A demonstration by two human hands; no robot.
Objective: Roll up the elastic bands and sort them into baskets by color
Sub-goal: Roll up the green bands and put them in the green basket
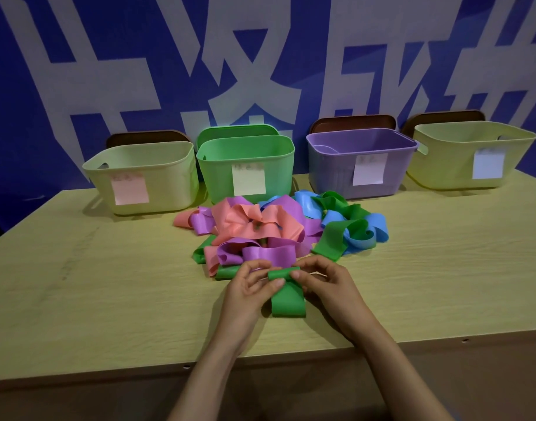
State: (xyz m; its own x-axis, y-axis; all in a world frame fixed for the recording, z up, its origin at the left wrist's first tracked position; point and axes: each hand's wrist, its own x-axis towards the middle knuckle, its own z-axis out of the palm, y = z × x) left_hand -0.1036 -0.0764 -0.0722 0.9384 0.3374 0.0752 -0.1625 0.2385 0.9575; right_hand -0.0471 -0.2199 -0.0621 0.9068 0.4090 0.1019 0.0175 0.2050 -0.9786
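Note:
A green elastic band (288, 302) lies flat on the table near me, its far end curled into a small roll. My left hand (248, 287) and my right hand (324, 281) pinch that roll from either side. Just behind them sits a tangled pile of bands (269, 232) in pink, purple, green and blue. Along the back stand four baskets: a pale yellow basket (157, 165) with a pink label, a green basket (245, 150), a purple basket (330, 165) and a second pale yellow basket (442, 150) with a bluish label.
The wooden table (93, 284) runs to a front edge close to me. Brown lids and a green lid (236, 132) lean behind the baskets against a blue wall with large white characters.

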